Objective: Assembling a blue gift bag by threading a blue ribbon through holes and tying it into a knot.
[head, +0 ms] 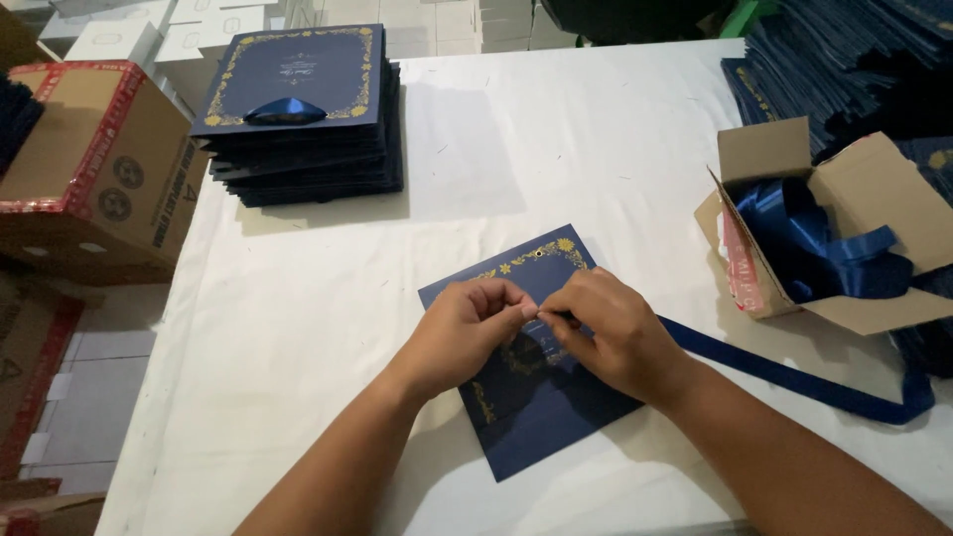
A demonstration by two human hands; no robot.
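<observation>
**Threading ribbon on a navy card**

Pinching together at the centre of the frame, the left hand [467, 323] and right hand [611, 333] meet fingertip to fingertip over a navy gold-trimmed card [531, 397], apparently gripping the end of a blue ribbon [794, 377] that trails off to the lower right. No bow shows on this card yet. A stack of finished cards [303, 124], the top one bearing a bow, sits upper left; a cardboard box of ribbon [844, 233] waits at the right, all on the white table [298, 328].

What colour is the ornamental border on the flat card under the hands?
Gold, on the dark navy rectangular card; the floral border shows best at its top edge in the head view.
</observation>
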